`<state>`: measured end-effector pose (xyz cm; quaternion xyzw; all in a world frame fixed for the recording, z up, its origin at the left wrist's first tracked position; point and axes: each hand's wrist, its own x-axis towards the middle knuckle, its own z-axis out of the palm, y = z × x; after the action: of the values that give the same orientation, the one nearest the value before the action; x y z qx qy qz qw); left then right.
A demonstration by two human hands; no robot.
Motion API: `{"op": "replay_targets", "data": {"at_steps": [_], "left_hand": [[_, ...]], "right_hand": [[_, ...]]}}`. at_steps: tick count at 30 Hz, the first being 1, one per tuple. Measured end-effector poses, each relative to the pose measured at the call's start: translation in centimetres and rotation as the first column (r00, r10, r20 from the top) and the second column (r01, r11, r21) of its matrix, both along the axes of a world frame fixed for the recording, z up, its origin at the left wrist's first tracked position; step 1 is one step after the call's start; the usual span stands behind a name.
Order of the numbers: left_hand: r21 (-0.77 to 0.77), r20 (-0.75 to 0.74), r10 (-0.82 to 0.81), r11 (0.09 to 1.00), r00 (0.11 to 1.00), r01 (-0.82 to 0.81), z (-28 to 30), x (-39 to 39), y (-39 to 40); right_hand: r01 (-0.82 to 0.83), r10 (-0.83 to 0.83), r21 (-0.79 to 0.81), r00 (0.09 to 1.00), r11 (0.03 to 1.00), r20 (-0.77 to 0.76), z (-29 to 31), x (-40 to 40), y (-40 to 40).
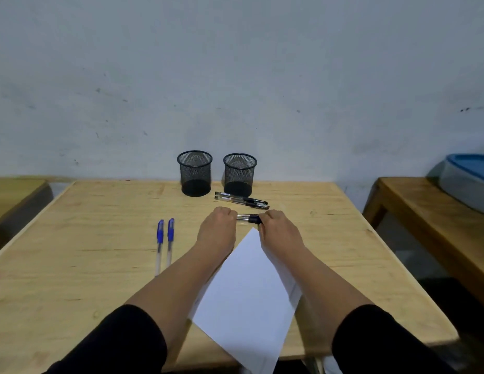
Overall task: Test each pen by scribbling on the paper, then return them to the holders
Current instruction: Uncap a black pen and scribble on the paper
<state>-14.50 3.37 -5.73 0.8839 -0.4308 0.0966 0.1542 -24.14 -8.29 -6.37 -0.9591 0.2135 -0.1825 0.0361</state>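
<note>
Black-capped pen (247, 218) level above paper (246, 292)

Both hands (246, 225) curled, knuckles up, forearms outstretched

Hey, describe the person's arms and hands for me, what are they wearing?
Both arms wear black sleeves, the left sleeve and the right sleeve, pushed up so the forearms are bare. The left hand and the right hand are bare too: no gloves, and no watch, ring or bracelet shows from this view.

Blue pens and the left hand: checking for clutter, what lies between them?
Head view: only bare table between the blue pens and left hand.
</note>
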Motion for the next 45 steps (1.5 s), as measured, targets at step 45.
{"op": "replay_targets", "data": {"at_steps": [45], "left_hand": [[-0.688,-0.674,-0.370,0.631,0.640,-0.359,4.9,-1.5,7.0]], "right_hand": [[-0.490,-0.106,0.871,0.868,-0.033,0.485,8.4,-3.1,5.1]]}}
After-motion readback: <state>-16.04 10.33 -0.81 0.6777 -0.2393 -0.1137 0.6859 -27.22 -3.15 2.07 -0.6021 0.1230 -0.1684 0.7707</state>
